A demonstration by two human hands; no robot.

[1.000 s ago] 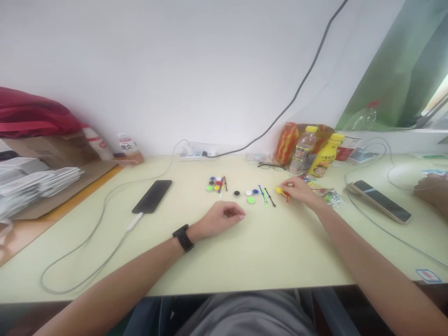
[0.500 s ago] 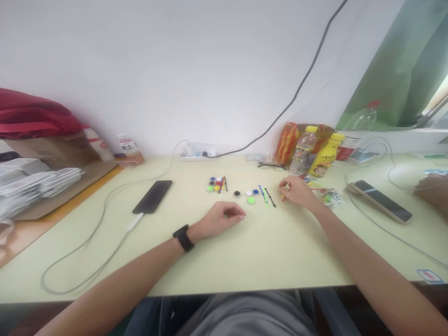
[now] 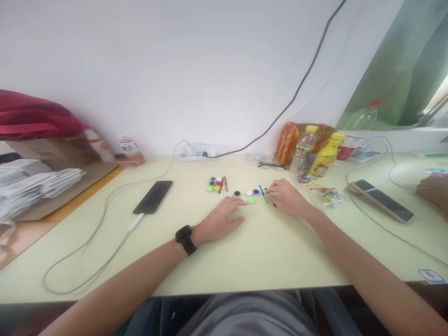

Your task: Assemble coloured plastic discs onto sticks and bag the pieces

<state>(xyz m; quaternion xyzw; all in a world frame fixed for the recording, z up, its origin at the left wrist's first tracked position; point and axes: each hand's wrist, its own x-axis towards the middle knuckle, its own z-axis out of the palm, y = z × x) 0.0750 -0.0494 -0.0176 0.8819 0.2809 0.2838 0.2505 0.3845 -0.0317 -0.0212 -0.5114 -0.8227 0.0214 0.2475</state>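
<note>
My left hand (image 3: 224,215), with a black watch (image 3: 185,239) on its wrist, lies flat on the table with fingers stretched out. Its fingertips almost touch a green cap (image 3: 251,200). Just beyond lie a black cap (image 3: 237,193), a white cap (image 3: 248,192) and a blue cap (image 3: 255,191). My right hand (image 3: 287,198) rests to the right with curled fingers, its tips at the thin green and blue sticks (image 3: 264,195). What those fingers hold is hidden. A cluster of coloured caps and sticks (image 3: 217,184) lies farther back.
A black phone (image 3: 152,196) on a cable lies left. A power strip (image 3: 196,153), bottles (image 3: 327,157), a snack bag (image 3: 285,142) and glasses (image 3: 271,164) line the wall. Wrappers (image 3: 331,196) and a second phone (image 3: 381,200) lie right, near another person's hand (image 3: 432,189). Paper stacks (image 3: 38,182) sit far left.
My right hand moved left from the wrappers to the sticks, closing over the small yellow and red piece. My left hand uncurled and slid forward toward the green cap.
</note>
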